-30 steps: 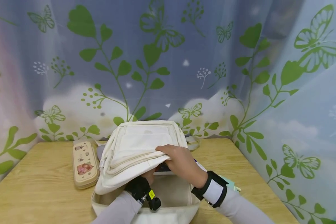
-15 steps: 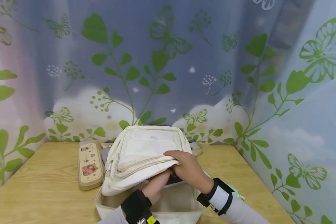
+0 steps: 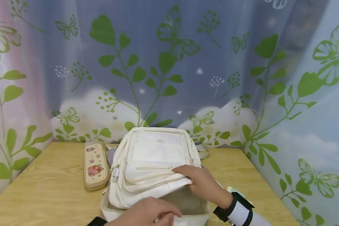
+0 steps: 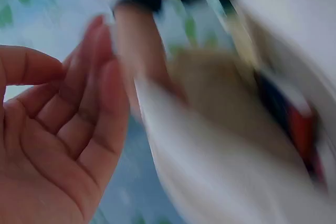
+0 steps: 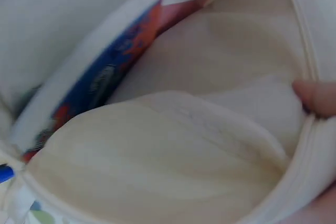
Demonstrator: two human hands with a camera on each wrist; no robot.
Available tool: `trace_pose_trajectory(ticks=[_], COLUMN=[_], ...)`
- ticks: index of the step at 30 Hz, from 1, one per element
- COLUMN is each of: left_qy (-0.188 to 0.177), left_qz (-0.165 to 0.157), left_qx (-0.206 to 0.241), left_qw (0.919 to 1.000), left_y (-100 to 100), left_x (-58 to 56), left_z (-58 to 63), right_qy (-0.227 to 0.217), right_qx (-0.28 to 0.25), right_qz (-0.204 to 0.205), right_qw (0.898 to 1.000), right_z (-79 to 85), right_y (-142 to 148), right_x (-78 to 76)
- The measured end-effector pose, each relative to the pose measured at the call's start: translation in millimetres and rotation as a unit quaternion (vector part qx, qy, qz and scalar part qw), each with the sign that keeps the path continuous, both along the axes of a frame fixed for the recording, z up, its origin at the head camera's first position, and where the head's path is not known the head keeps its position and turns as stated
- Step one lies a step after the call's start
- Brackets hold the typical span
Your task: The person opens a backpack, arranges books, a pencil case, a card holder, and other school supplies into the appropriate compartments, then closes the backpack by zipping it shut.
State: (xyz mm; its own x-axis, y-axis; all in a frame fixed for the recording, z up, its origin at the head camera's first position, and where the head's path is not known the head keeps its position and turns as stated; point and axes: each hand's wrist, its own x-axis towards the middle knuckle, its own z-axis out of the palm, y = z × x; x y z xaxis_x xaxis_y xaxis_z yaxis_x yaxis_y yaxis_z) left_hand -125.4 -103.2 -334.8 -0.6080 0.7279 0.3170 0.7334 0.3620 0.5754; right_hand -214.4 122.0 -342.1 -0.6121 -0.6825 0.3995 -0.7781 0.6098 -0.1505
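Note:
A cream backpack (image 3: 158, 150) lies on the table, its main compartment unzipped. My right hand (image 3: 203, 185) grips the edge of its front panel, thumb on top, and holds it lifted over the opening. In the right wrist view, that hand's fingertip (image 5: 315, 98) pinches the zippered edge. Inside the bag a book (image 5: 110, 72) with a blue and orange cover leans against the back wall. My left hand (image 3: 148, 212) is in front of the opening; the left wrist view shows its palm (image 4: 52, 145), with fingers loosely bent and nothing held.
A beige pencil case (image 3: 96, 169) with a printed picture lies left of the bag. A pale green item (image 3: 237, 191) is partly hidden behind the right wrist. A patterned curtain (image 3: 147, 69) hangs behind the wooden table (image 3: 51, 185).
My left hand has come out from under the front panel toward me, with nothing in it. The panel has dropped a little, with my right hand still gripping its edge.

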Motion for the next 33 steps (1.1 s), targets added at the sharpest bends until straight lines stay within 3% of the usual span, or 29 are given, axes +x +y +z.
trace_pose_trajectory(ticks=[1, 3, 6, 9, 11, 13, 15, 17, 18, 21, 24, 29, 33], left_qy=[-0.009, -0.038, -0.080, -0.087, -0.100, -0.106, -0.110, -0.114, -0.113, -0.100, -0.095, -0.116, -0.091], left_qz=[0.028, 0.115, 0.253, 0.338, 0.361, 0.360, 0.354, 0.346, 0.344, 0.353, 0.369, 0.395, 0.398], left_qx=[0.003, 0.013, 0.014, -0.009, -0.029, -0.036, -0.037, -0.032, -0.029, -0.038, -0.056, -0.050, -0.054], left_qw=[0.9996, 0.9925, 0.9641, 0.9371, 0.9267, 0.9261, 0.9280, 0.9306, 0.9316, 0.9295, 0.9229, 0.9101, 0.9113], left_y=[-13.0, -41.2, -84.3, -120.4, -136.4, -145.7, -149.3, -150.1, -150.1, -149.7, -150.3, -153.3, -155.5], left_x=[-1.1, -7.8, -24.2, -39.7, -47.2, -52.4, -56.6, -60.2, -61.6, -65.2, -67.9, -71.9, -74.8], left_z=[0.0, -3.4, -15.8, -34.2, -47.0, -58.8, -68.2, -75.5, -78.3, -85.2, -91.5, -99.2, -101.2], right_qy=[-0.011, -0.038, -0.077, -0.097, -0.129, -0.204, -0.289, -0.326, -0.327, -0.266, -0.174, -0.031, 0.005], right_qx=[0.013, 0.035, 0.078, 0.129, 0.180, 0.226, 0.264, 0.279, 0.275, 0.267, 0.281, 0.326, 0.347], right_qz=[0.008, 0.035, 0.088, 0.143, 0.170, 0.179, 0.148, 0.114, 0.104, 0.105, 0.130, 0.135, 0.114], right_qw=[1.000, 0.998, 0.990, 0.976, 0.960, 0.935, 0.908, 0.896, 0.898, 0.920, 0.935, 0.935, 0.931], right_z=[-2.3, -7.3, -13.8, -17.6, -14.8, -5.4, 11.6, 29.6, 37.0, 49.8, 44.1, 9.9, -17.5], right_y=[3.3, 9.3, 15.2, 16.1, 14.8, 9.6, -0.5, -16.6, -26.6, -61.6, -101.0, -161.0, -189.6], right_x=[2.1, 5.0, 7.8, 8.8, 8.1, 5.1, 0.6, -6.0, -9.5, -18.8, -27.8, -44.3, -55.8])
